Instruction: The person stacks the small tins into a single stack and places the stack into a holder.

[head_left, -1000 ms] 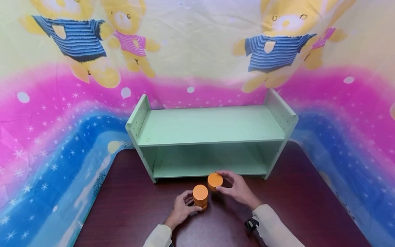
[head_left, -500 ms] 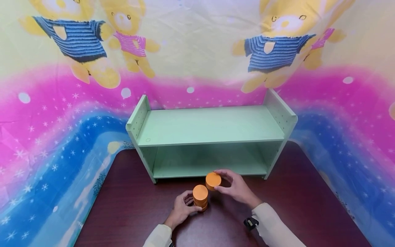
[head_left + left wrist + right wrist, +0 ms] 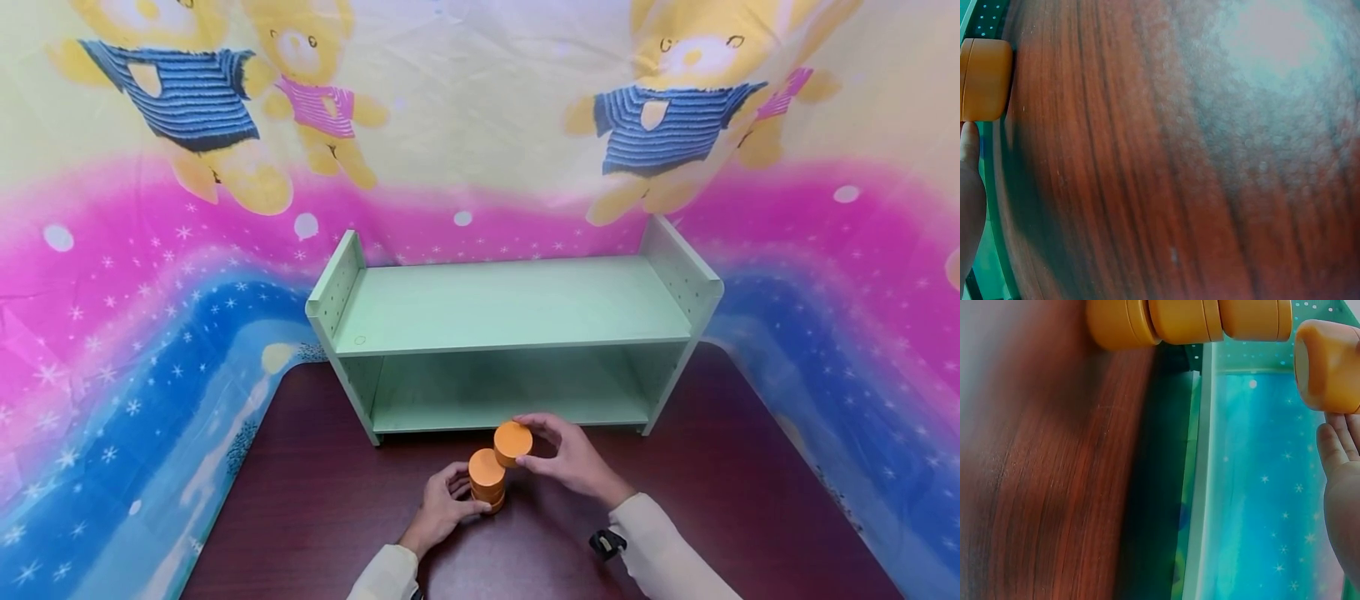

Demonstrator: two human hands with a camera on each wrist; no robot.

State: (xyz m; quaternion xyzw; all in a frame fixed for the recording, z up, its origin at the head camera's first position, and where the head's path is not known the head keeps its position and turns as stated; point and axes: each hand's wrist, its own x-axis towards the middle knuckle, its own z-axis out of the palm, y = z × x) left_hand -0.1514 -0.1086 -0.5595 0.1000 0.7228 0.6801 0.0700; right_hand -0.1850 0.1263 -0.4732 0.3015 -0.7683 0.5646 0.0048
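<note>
Three small round orange jars (image 3: 487, 471), each with a lid seam, stand stacked upright on the table; the right wrist view shows the stacked jars (image 3: 1185, 320) along its top. My left hand (image 3: 441, 508) holds the stack low down, thumb on its near side and fingers on its left. A similar orange jar (image 3: 513, 442) is held in the air by my right hand (image 3: 573, 458), between thumb and fingers, just right of the stack's top and slightly higher. The right wrist view shows this jar (image 3: 1330, 365) apart from the stack. One jar (image 3: 988, 80) appears at the left wrist view's edge.
Behind the jars stands a pale green two-level shelf (image 3: 517, 304) with raised side panels. It rests on a dark reddish-brown table (image 3: 315, 500). A printed bear cloth (image 3: 480, 150) hangs behind and around the table. A black wristband (image 3: 607, 544) sits on the right wrist.
My right hand has moved left with its jar, bringing it closer to the top of the stack. My left hand and the stack have stayed put.
</note>
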